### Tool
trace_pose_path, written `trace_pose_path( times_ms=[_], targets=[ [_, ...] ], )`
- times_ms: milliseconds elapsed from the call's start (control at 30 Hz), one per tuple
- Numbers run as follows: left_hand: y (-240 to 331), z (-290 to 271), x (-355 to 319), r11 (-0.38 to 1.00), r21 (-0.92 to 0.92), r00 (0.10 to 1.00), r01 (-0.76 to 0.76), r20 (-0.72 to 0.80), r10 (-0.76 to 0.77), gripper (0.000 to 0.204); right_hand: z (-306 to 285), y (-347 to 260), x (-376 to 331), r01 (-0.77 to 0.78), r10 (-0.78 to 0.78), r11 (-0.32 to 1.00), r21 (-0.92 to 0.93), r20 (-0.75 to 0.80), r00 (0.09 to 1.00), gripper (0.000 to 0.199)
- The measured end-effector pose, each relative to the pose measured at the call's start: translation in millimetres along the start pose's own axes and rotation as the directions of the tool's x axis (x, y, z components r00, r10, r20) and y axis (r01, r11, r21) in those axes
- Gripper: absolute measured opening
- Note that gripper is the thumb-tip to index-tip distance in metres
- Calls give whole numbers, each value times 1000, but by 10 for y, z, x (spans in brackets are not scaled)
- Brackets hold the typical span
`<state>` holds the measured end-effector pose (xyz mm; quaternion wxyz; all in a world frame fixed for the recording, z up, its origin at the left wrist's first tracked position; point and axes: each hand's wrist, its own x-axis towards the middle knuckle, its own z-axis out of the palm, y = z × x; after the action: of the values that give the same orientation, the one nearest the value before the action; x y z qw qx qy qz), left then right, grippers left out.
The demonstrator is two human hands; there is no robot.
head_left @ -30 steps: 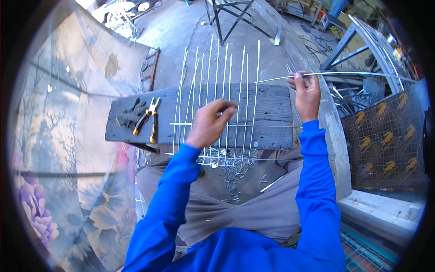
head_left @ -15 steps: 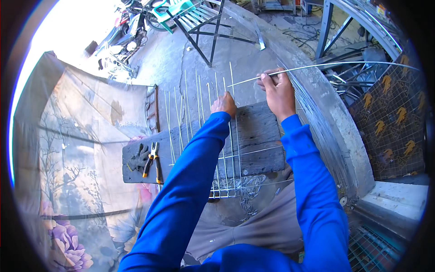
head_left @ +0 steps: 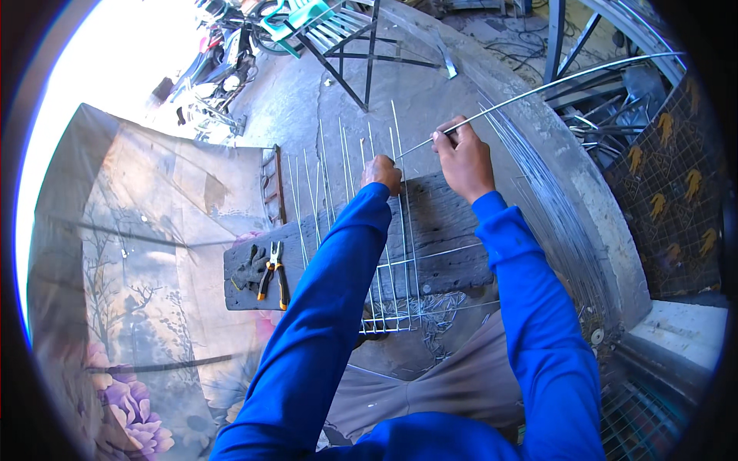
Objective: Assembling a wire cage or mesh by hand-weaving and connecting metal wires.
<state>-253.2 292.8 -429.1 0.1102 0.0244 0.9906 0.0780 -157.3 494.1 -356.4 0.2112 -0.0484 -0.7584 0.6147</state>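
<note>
A long thin metal rod [head_left: 569, 79] is pinched between the thumb and fingers of my right hand [head_left: 467, 163], slanting up to the far right. Its near end reaches my left hand [head_left: 382, 174], whose fingers are closed around the upright wires of a partly crossed wire grid [head_left: 393, 265]; whether they also grip the rod's tip is hidden. Across a dark wooden plank [head_left: 442, 211] lies the grid, its loose wire ends sticking out past the far edge. Pliers with black and orange handles [head_left: 274, 276] rest on the plank's left end beside a dark crumpled glove [head_left: 247, 266].
Cut wire scraps [head_left: 442, 315] litter the floor below the plank. A bundle of long rods [head_left: 550, 188] lies along the concrete ledge at right. Flowered cloth [head_left: 146, 253] hangs at left; a green chair [head_left: 330, 34] and motorcycle [head_left: 223, 69] stand beyond.
My right hand has lowered slightly, and the rod now slants more steeply up to the right. My left hand has shifted slightly down, still closed at the grid's wires. The view has turned a little.
</note>
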Motion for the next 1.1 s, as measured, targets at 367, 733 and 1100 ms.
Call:
trace_pose_path(
  times_ms=[367,733,1100],
  targets=[
    [-37,158,95,996,-71,999,51,-4,-51,23,157,310,9,-74,74,993,-88,-2,997,11],
    [-105,143,125,995,77,995,-65,87,58,36,180,196,2,-75,76,995,-70,5,997,12],
    [0,0,19,971,-192,983,141,145,-114,35,275,209,-26,49,-39,980,-191,56,998,16]
  ],
)
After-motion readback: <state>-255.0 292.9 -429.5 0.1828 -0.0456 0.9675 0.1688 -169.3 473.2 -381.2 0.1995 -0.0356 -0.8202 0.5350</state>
